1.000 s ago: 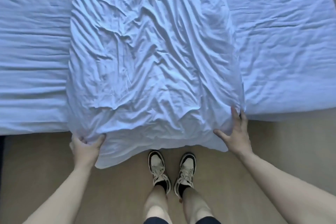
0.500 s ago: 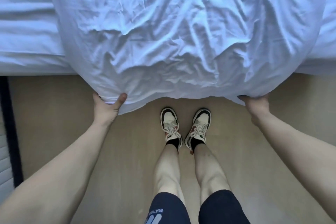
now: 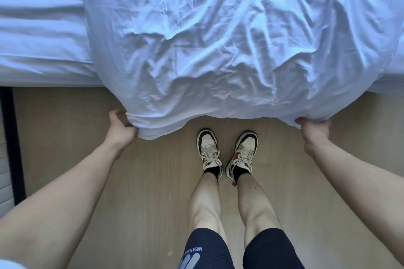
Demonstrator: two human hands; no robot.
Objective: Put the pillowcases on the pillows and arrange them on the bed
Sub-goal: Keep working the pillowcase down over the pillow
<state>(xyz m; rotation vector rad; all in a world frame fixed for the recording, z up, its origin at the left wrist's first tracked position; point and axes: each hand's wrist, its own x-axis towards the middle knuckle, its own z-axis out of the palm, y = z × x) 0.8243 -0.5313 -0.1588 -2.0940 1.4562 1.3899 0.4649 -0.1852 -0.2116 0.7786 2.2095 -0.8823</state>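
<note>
A large white pillow in a wrinkled white pillowcase (image 3: 218, 50) lies on the bed (image 3: 39, 28), and its near end overhangs the bed's edge above the floor. My left hand (image 3: 120, 129) grips the pillowcase's near left corner, where the fabric is bunched. My right hand (image 3: 312, 131) holds the near right corner, with its fingers hidden under the cloth. Both arms stretch forward on either side of my legs.
The bed's white sheet shows at the left and at the far right (image 3: 395, 67). A pale wooden floor (image 3: 153, 181) lies below, with my sneakers (image 3: 227, 155) close to the bed. A dark vertical frame (image 3: 13, 142) stands at the far left.
The pillow has slid toward me and hangs further off the bed. My right hand, open on the corner at first, has closed on it. The view has tilted down toward my legs.
</note>
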